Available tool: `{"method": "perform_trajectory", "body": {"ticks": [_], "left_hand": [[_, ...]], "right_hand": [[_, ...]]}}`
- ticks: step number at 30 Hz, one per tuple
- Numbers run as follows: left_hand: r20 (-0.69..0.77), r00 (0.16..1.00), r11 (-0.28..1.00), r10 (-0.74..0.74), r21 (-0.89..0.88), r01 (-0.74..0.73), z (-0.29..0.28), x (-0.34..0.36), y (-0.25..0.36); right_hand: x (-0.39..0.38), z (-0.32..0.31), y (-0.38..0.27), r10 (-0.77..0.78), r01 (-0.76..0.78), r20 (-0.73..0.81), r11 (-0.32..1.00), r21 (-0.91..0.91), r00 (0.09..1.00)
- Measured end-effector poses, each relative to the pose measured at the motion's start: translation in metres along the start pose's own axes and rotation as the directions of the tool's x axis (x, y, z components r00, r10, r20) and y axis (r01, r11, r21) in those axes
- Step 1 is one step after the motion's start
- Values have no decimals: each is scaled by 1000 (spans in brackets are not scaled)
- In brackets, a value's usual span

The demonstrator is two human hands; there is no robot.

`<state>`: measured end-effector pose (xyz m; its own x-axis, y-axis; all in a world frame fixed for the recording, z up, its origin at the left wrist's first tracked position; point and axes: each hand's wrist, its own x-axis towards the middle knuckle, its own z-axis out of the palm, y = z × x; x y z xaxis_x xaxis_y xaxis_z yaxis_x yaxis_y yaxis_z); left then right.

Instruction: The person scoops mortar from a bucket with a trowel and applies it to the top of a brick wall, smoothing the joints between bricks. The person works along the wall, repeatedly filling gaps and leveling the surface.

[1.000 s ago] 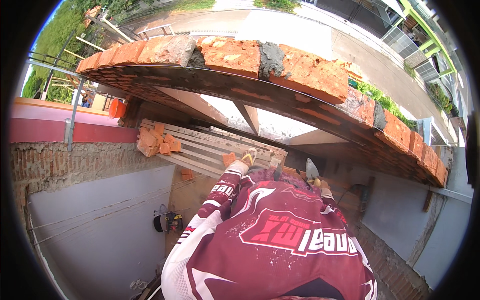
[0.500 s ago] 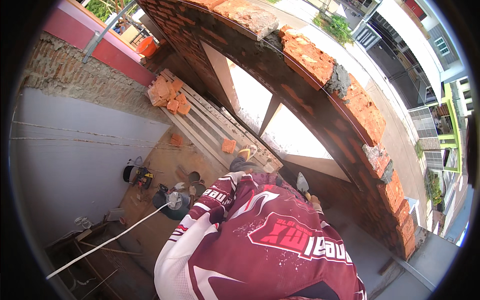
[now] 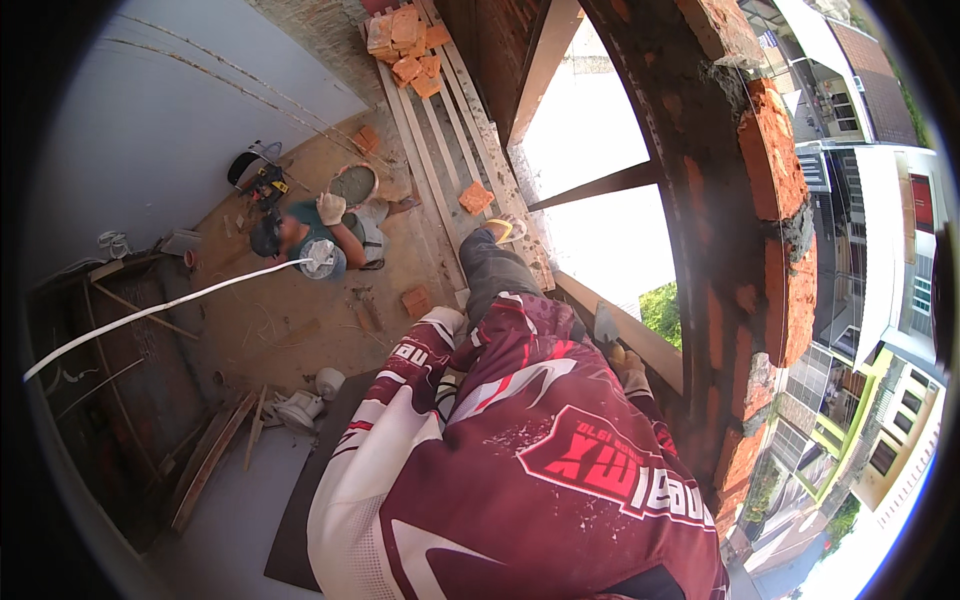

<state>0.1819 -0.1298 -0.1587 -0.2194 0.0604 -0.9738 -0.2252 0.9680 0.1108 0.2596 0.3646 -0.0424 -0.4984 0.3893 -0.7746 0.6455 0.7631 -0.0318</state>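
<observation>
My right hand, in a pale glove, is closed around the handle of a trowel beside my right hip. The trowel's grey pointed blade tilts up toward the window frame. My left hand is by my left knee, next to the maroon jersey; its fingers are hidden, so I cannot tell whether it holds anything. To my right runs a brick wall with rough orange bricks and grey mortar along its top. My foot in a yellow-strapped sandal rests on wooden planks, near a loose brick.
Several bricks are piled at the far end of the planks. Below on the left, a person in a cap and gloves crouches beside a bucket of mortar. A white cable crosses there. Window openings lie ahead right.
My view has swung toward the right, so the wall now stands more upright on the right. My left hand has drawn back from my knee. The person below has a gloved hand raised by the bucket.
</observation>
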Motion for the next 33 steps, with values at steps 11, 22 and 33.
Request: {"method": "perform_trajectory", "body": {"ticks": [11, 22, 33], "left_hand": [[-89, 995, 990, -50, -138, 37, -21, 19, 3], [-209, 941, 931, -265, -308, 194, -125, 17, 20], [-234, 972, 967, -6, 247, 66, -150, 55, 52]], "right_hand": [[13, -22, -46, -286, 289, -102, 957, 17, 953], [-45, -20, -77, 92, -100, 95, 992, 79, 991], [-59, 33, -32, 285, -318, 144, 881, 350, 948]]}}
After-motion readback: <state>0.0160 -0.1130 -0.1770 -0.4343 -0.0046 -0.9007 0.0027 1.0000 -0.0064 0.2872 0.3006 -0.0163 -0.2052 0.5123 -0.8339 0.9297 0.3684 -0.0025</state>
